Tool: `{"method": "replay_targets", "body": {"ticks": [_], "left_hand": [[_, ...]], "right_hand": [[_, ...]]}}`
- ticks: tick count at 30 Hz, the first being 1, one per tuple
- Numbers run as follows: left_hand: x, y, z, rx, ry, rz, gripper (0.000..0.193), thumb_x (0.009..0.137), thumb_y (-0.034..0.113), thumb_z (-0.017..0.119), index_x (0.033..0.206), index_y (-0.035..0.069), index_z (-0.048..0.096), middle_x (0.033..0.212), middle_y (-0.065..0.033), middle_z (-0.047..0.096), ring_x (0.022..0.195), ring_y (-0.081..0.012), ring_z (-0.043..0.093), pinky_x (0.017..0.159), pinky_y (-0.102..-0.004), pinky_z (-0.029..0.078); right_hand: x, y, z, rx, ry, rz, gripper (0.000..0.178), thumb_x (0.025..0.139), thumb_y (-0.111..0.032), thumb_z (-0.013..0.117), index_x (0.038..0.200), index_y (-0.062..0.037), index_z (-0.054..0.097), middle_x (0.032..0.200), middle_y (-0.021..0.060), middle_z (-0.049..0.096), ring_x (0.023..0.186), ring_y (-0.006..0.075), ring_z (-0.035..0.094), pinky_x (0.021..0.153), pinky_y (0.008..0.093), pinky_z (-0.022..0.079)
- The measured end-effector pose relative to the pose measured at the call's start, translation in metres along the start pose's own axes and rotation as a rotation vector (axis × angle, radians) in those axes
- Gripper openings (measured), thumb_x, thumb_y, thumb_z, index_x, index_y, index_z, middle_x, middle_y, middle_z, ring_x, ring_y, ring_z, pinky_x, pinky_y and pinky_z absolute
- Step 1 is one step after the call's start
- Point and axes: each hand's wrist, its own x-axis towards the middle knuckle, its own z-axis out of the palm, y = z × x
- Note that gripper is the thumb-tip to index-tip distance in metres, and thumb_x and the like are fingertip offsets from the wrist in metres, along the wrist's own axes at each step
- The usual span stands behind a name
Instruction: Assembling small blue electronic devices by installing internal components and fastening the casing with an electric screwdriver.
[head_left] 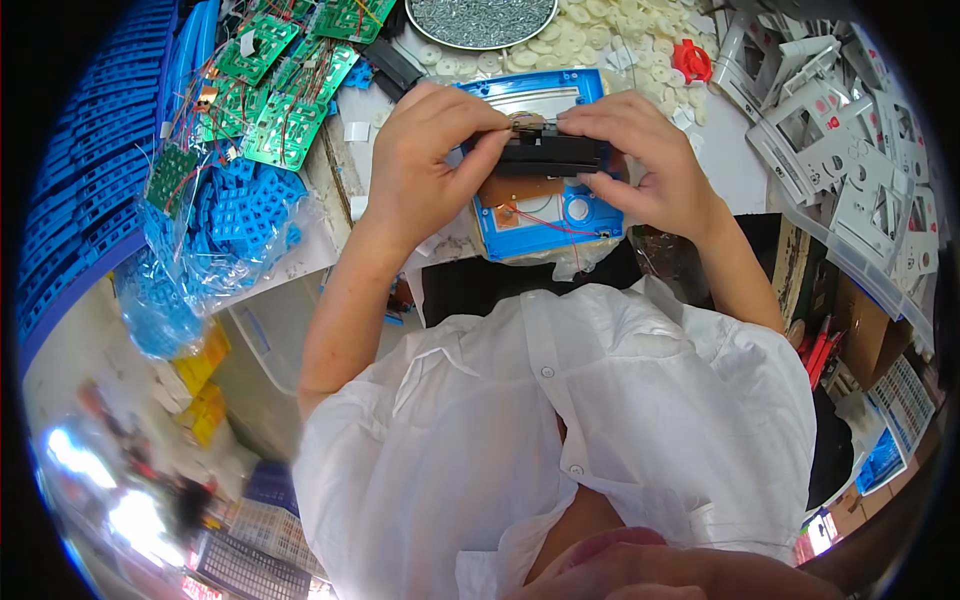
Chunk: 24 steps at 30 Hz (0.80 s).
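Both my hands hold a long black plastic part (548,157) level above a blue plastic housing (482,240). My left hand (432,140) pinches its left end near some thin wires, fingers closed. At the other end, my right hand (645,150) has the fingers on top and the thumb underneath. The housing lies face down on the table, its inside showing a brown board (522,190), a round opening and thin red wires. The black part and my hands hide the middle of the housing.
Green circuit boards (285,130) with wires and a bag of blue keypads (245,215) lie at the left. Behind the housing are a dish of small metal screws (482,22), cream discs (600,35) and a red ring (691,62). White panels (860,150) fill a bin at the right.
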Motion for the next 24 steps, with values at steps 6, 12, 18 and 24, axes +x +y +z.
{"method": "replay_targets", "body": {"ticks": [6, 12, 18, 24], "left_hand": [[0.014, 0.001, -0.008, 0.04, -0.18, 0.006, 0.007, 0.079, 0.009, 0.075, 0.085, 0.007, 0.072, 0.081, -0.0073, 0.068, 0.081, -0.0294, 0.063, 0.075, -0.0401, 0.051], [0.027, 0.0, -0.013, 0.047, -0.351, 0.03, 0.006, 0.08, 0.009, 0.072, 0.083, 0.005, 0.07, 0.081, -0.0096, 0.066, 0.082, -0.0319, 0.063, 0.075, -0.0428, 0.05], [0.034, -0.003, -0.013, 0.047, -0.441, 0.07, 0.009, 0.08, 0.006, 0.073, 0.082, 0.003, 0.064, 0.082, -0.0099, 0.062, 0.083, -0.0324, 0.06, 0.074, -0.0429, 0.049], [0.043, 0.002, -0.016, 0.193, -0.528, 0.114, 0.009, 0.079, 0.008, 0.073, 0.083, 0.004, 0.066, 0.084, -0.0089, 0.062, 0.085, -0.0313, 0.062, 0.075, -0.0435, 0.051]], "right_hand": [[0.005, -0.002, -0.004, -0.139, -0.032, -0.009, 0.05, 0.07, -0.003, 0.077, 0.119, -0.005, 0.069, 0.115, 0.0101, 0.071, 0.106, 0.034, 0.06, 0.092, 0.0408, 0.052], [0.011, -0.007, -0.007, -0.21, -0.11, -0.022, 0.055, 0.07, -0.005, 0.076, 0.125, -0.0067, 0.067, 0.114, 0.011, 0.069, 0.104, 0.0343, 0.058, 0.091, 0.0413, 0.051], [0.019, -0.008, -0.01, -0.22, -0.182, -0.042, 0.06, 0.07, -0.007, 0.076, 0.129, -0.0098, 0.067, 0.109, 0.0102, 0.065, 0.101, 0.0331, 0.056, 0.088, 0.0416, 0.05], [0.026, -0.006, -0.014, -0.197, -0.271, -0.058, 0.061, 0.07, -0.007, 0.076, 0.131, -0.0144, 0.067, 0.104, 0.0091, 0.062, 0.097, 0.0317, 0.055, 0.082, 0.0405, 0.05]]}}
